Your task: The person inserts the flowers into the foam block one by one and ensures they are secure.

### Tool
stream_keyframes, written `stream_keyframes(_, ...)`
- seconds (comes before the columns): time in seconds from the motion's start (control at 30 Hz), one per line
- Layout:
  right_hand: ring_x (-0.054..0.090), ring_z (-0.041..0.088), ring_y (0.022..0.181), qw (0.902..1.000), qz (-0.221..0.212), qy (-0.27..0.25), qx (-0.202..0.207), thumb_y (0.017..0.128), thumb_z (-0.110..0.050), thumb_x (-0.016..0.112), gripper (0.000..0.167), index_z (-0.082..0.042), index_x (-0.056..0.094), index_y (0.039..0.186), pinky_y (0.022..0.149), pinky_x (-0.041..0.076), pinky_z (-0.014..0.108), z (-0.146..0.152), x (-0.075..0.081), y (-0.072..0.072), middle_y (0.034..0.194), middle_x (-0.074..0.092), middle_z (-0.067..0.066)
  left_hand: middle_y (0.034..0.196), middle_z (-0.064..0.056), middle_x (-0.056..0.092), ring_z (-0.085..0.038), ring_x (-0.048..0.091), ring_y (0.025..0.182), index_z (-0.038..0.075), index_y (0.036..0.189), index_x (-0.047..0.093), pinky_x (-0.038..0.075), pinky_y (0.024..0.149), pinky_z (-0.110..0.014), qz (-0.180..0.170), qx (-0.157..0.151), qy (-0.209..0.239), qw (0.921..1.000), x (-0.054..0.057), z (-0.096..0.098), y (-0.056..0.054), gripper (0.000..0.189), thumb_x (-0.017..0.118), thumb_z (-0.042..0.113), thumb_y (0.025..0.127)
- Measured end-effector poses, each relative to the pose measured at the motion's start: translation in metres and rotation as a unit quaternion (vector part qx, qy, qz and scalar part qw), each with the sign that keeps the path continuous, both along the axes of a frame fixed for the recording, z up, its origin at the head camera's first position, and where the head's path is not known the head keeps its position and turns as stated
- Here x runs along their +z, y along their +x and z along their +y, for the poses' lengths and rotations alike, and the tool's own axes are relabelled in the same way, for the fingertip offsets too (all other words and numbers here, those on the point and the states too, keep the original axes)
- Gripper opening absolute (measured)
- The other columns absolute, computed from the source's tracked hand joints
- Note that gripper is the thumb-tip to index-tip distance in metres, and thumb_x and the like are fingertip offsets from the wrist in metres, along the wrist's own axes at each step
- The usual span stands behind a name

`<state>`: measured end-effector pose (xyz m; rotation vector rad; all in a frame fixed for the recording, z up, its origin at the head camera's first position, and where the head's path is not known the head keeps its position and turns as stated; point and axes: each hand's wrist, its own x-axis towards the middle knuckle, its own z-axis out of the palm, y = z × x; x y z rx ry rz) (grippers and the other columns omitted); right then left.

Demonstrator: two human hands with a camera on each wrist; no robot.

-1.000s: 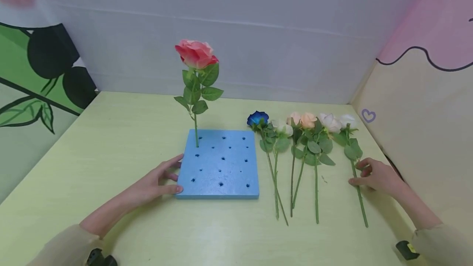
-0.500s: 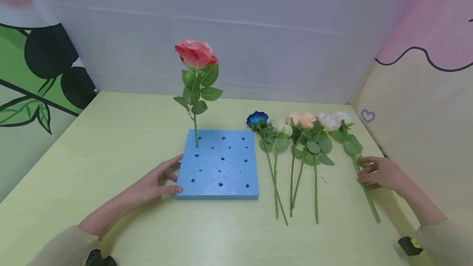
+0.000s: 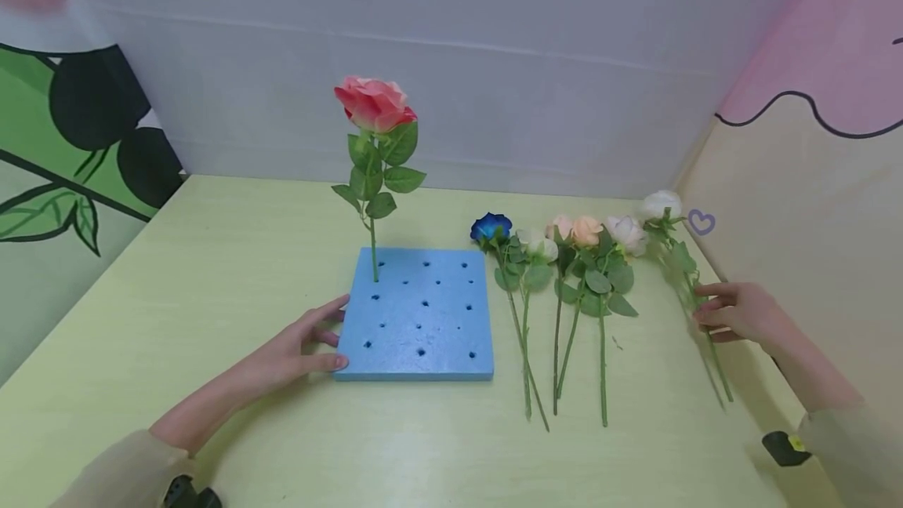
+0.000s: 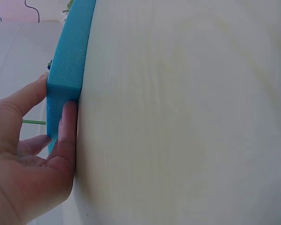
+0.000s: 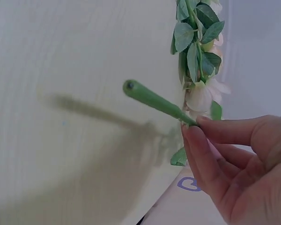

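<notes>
My right hand (image 3: 741,312) pinches the green stem of a white rose (image 3: 661,204) between thumb and fingers. The rose is lifted off the table and its bloom tilts away from me; in the right wrist view its cut stem end (image 5: 147,97) points toward the camera. My left hand (image 3: 299,347) rests against the left side of a blue foam board (image 3: 451,328), its thumb at the near left corner. In the left wrist view the fingers (image 4: 68,122) touch the board's side wall (image 4: 70,51). A pink rose (image 3: 374,104) stands upright in a hole at the board's back left.
To the right of the board lie several artificial roses on the pale table (image 3: 247,257): a blue rose (image 3: 491,227), a cream rose (image 3: 539,244), a peach rose (image 3: 586,230) and a pale pink-white rose (image 3: 626,234) among them. A wall (image 3: 811,218) borders the table's right.
My right hand has taken hold of the white rose's stem and raised it off the table, shifting slightly right and away. The left hand and board have stayed put.
</notes>
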<state>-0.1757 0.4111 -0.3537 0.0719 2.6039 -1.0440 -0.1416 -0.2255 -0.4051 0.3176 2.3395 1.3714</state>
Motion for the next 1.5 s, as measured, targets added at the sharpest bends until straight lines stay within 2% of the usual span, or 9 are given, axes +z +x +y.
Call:
stream_keyframes(0.27,0.070,0.002,0.076,0.9987,0.046,-0.018,-0.014,0.095,-0.002,0.058,0.058,0.020,0.032,0.142,0.071,0.061,0.033,-0.013,0.016,-0.016,0.092,0.067,-0.005,0.155,-0.019,0.033,-0.033,0.051,0.123,0.021,0.160,0.016,0.047,0.087,-0.036,0.005,-0.001,0.000,1.0000,0.000,-0.001,0.001,0.092,0.074,0.030,0.088)
stream_keyframes(0.6,0.069,-0.002,0.073,0.9922,0.114,-0.040,-0.030,0.093,0.000,0.060,0.049,0.010,0.044,0.138,0.069,0.061,0.032,-0.052,0.028,-0.035,0.085,0.062,-0.016,0.154,-0.019,0.033,-0.032,0.051,0.123,0.022,0.159,0.017,0.047,0.089,-0.036,0.002,0.000,0.003,1.0000,0.000,0.000,0.000,0.092,0.074,0.030,0.088)
stream_keyframes(0.67,0.069,-0.002,0.072,0.9905,0.124,-0.047,-0.034,0.094,-0.001,0.061,0.048,0.007,0.046,0.138,0.069,0.061,0.031,-0.061,0.031,-0.038,0.087,0.063,-0.011,0.154,-0.019,0.033,-0.033,0.051,0.122,0.021,0.159,0.017,0.047,0.089,-0.036,0.003,-0.002,0.004,1.0000,-0.001,0.000,0.000,0.091,0.074,0.030,0.088)
stream_keyframes(0.83,0.068,-0.003,0.073,0.9870,0.147,-0.056,-0.030,0.096,-0.004,0.059,0.044,0.004,0.048,0.137,0.069,0.061,0.033,-0.087,0.035,-0.046,0.104,0.063,0.015,0.154,-0.020,0.034,-0.032,0.052,0.121,0.019,0.159,0.017,0.047,0.090,-0.036,0.007,-0.003,0.004,1.0000,-0.002,0.000,-0.001,0.091,0.074,0.030,0.088)
stream_keyframes(0.93,0.067,-0.004,0.072,0.9856,0.156,-0.060,-0.023,0.096,-0.004,0.057,0.042,0.003,0.049,0.137,0.069,0.061,0.032,-0.101,0.034,-0.052,0.112,0.060,0.024,0.154,-0.019,0.033,-0.032,0.052,0.121,0.021,0.159,0.017,0.047,0.088,-0.036,0.005,-0.001,0.004,1.0000,-0.001,-0.001,-0.001,0.092,0.074,0.030,0.088)
stream_keyframes(1.1,0.067,-0.003,0.073,0.9803,0.179,-0.081,-0.016,0.097,-0.006,0.058,0.040,0.001,0.052,0.136,0.065,0.060,0.029,-0.125,0.033,-0.060,0.117,0.060,0.028,0.154,-0.019,0.033,-0.032,0.051,0.122,0.022,0.159,0.017,0.047,0.087,-0.036,0.004,0.001,0.004,1.0000,-0.001,-0.001,0.000,0.092,0.075,0.030,0.088)
stream_keyframes(1.3,0.070,0.004,0.077,0.9749,0.190,-0.114,-0.017,0.098,-0.008,0.058,0.036,-0.002,0.054,0.133,0.066,0.060,0.029,-0.160,0.034,-0.066,0.116,0.063,0.026,0.154,-0.019,0.033,-0.031,0.051,0.122,0.021,0.159,0.017,0.047,0.089,-0.035,0.003,0.004,-0.002,1.0000,0.000,-0.001,0.000,0.092,0.074,0.031,0.088)
stream_keyframes(1.5,0.073,0.012,0.081,0.9625,0.212,-0.169,-0.004,0.098,-0.007,0.058,0.029,-0.004,0.057,0.127,0.069,0.061,0.033,-0.192,0.028,-0.072,0.109,0.065,0.021,0.154,-0.018,0.033,-0.031,0.051,0.122,0.021,0.159,0.017,0.046,0.090,-0.035,0.003,0.005,-0.007,1.0000,0.000,0.000,0.000,0.093,0.075,0.031,0.088)
